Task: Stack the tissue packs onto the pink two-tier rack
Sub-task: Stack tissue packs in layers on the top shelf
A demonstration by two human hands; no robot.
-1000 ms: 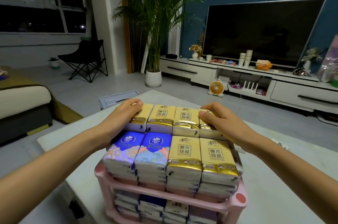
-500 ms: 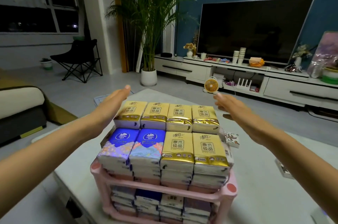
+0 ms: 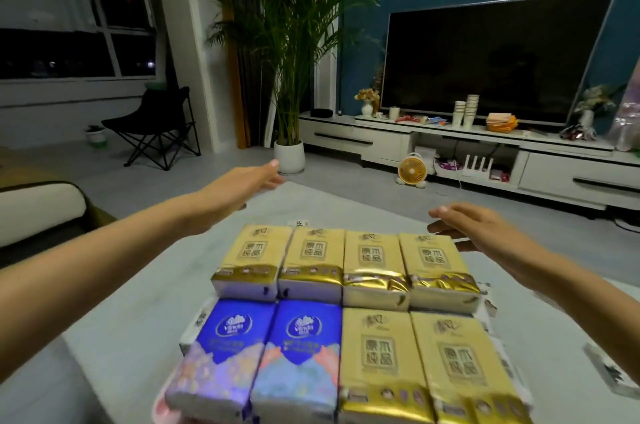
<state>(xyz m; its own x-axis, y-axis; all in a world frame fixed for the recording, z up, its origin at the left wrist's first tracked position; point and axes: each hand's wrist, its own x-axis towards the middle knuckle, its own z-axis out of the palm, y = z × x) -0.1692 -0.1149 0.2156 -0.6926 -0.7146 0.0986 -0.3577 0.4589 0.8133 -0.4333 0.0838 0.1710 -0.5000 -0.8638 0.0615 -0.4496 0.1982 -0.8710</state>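
Table: loose pack right of stacked packs.

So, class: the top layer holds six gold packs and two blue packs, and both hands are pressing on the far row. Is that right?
Not quite. In the head view the left hand and right hand hover open beyond the far row, not pressing on it. The rest stands: six gold packs and two blue packs on top.
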